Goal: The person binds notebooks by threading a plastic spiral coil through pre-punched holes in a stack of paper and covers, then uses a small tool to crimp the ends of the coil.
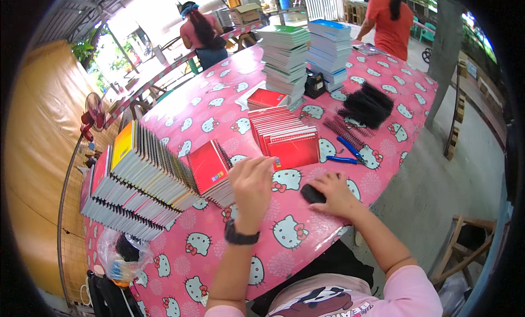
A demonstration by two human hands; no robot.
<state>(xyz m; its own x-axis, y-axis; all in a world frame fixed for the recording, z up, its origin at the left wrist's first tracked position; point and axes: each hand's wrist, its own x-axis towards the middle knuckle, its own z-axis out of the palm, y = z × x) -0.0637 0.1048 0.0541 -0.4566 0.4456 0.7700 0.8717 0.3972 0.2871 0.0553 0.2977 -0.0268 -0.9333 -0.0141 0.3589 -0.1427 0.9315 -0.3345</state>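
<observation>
My left hand (251,188), a dark watch on its wrist, is raised over the table between two groups of red notebooks. Its fingers are bent and drawn together; whether something is between them is hidden. My right hand (336,197) rests near the table's front edge, its fingers over a small black rounded object (313,194). To its left stands a stack of spiral-bound red notebooks (208,169). Ahead, unbound red notebooks (292,147) lie overlapped in a slanting row. Blue-handled pliers (343,160) lie beyond my right hand, beside a dark wire coil (345,129).
Long rows of spiral notebooks (147,177) fill the left side. Tall paper stacks (284,60) stand at the back, near a black device (315,84) and piled black coils (369,105). A plastic bag (123,257) sits front left. Two people (202,35) are beyond the table.
</observation>
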